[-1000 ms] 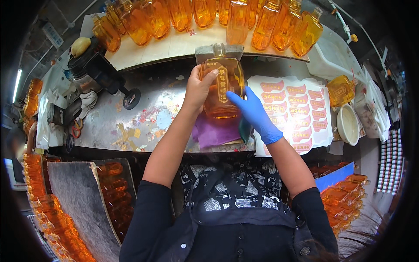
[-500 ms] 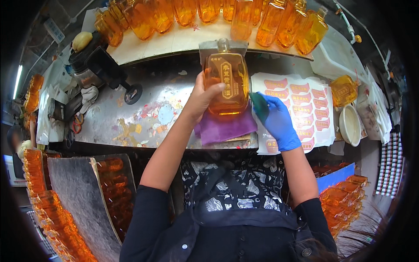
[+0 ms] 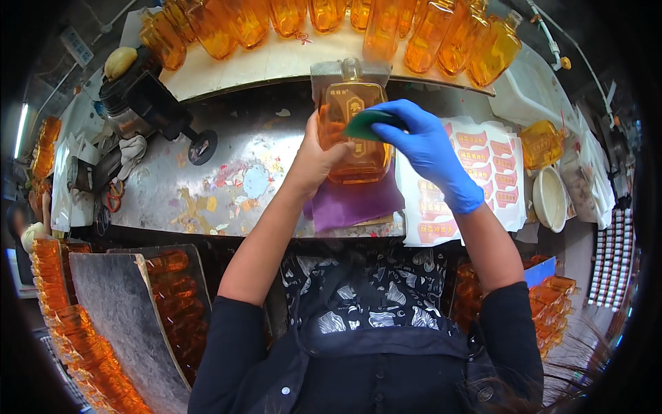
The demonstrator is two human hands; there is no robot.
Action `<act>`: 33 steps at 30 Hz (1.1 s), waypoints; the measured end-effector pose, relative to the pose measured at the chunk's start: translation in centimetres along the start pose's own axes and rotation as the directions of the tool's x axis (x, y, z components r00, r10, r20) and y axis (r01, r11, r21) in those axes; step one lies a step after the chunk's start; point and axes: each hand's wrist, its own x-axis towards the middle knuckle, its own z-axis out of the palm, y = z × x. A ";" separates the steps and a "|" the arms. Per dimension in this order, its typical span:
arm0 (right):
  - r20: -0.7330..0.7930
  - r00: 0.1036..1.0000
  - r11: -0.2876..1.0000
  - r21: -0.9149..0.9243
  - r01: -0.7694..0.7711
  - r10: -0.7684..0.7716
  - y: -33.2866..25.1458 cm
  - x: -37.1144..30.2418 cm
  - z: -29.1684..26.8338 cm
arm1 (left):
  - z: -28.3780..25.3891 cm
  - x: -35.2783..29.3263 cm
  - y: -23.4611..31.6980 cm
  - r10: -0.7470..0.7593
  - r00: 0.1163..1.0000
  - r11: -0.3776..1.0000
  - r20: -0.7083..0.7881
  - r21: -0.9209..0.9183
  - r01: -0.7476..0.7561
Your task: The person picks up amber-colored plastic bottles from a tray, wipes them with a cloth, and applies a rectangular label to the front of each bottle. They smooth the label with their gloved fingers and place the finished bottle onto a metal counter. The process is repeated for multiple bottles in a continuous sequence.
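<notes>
An amber glass bottle (image 3: 350, 138) with a gold label lies flat on a purple cloth (image 3: 352, 203) on the metal worktable (image 3: 207, 186). My left hand (image 3: 318, 157), bare, grips the bottle's left side. My right hand (image 3: 422, 146) wears a blue glove and presses a small green pad (image 3: 365, 126) onto the bottle's front face, over the label.
A row of amber bottles (image 3: 310, 17) stands on a shelf at the back. A white sheet of red labels (image 3: 483, 172) lies to the right, beside a white bowl (image 3: 549, 199). A black machine (image 3: 148, 103) stands at the left. More amber bottles (image 3: 76, 331) fill trays at lower left and lower right.
My right hand has come back from the label sheet onto the bottle's face with the green pad. The left hand has kept its grip on the bottle.
</notes>
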 end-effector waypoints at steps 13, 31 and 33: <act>0.410 0.838 0.764 -0.387 0.517 -0.359 2.1 -3.3 0.2 | -4.0 -0.2 -0.4 0.051 0.996 0.980 -0.075 -0.188 -0.065; -0.114 0.960 0.896 -0.399 0.193 -0.257 0.7 -9.4 -4.2 | -3.6 2.0 2.4 -0.124 0.992 0.917 0.024 0.386 0.105; -0.258 0.925 0.907 -0.386 0.167 -0.280 1.8 -11.3 -5.3 | -3.4 -0.1 2.9 0.071 0.997 0.889 -0.018 0.454 -0.055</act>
